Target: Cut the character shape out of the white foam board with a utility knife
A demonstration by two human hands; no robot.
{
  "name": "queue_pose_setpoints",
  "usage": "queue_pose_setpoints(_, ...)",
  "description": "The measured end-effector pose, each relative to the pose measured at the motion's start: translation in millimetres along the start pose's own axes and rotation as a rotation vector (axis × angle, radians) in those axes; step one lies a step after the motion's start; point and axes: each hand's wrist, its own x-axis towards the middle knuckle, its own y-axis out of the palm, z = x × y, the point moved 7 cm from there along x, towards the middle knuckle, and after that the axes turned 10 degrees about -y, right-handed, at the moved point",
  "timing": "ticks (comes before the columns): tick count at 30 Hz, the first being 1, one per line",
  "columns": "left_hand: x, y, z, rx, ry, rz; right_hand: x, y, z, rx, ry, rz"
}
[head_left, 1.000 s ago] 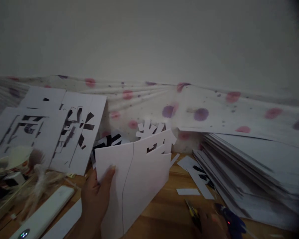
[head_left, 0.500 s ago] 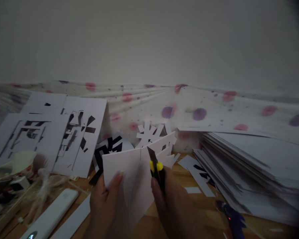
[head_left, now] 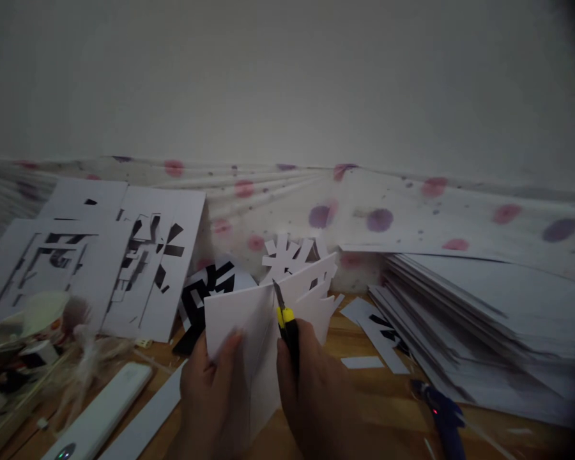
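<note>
Pinched between the thumb and fingers of my left hand (head_left: 215, 377) is the left edge of a white foam board (head_left: 249, 319), which stands upright and is creased down its middle. My right hand (head_left: 311, 383) is wrapped round a black and yellow utility knife (head_left: 287, 326). Its blade is out, points up and away, and its tip lies close to the top of the crease; whether it touches the board I cannot tell. Behind the board's right half stands a white piece with cut-out windows (head_left: 319, 278). The lower part of the board is partly hidden by my hands.
Cut-out white panels (head_left: 163, 255) lean at the left. A stack of white boards (head_left: 508, 338) fills the right. In front of it lies a blue glue gun (head_left: 441, 409) with a red light. A long white device (head_left: 103, 409) and a cluttered tray (head_left: 23, 383) are at lower left.
My right hand has moved left with the knife, bringing the blade to the crease. The board and my left hand have shifted slightly right.
</note>
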Motion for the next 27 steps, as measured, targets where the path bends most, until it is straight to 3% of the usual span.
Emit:
queue_pose_setpoints(7, -2, -0.1, -5, 0.015, 0.040, -0.007, 5, -2, 5, -0.094, -0.018, -0.002)
queue_pose_setpoints(15, -4, -1.6, -6, 0.048, 0.068, -0.040, 2, 12, 6, -0.210, 0.059, 0.185)
queue_pose_setpoints(27, -9, -0.4, -13, 0.042, 0.091, -0.031, -14, 30, 1, -0.189, 0.159, 0.182)
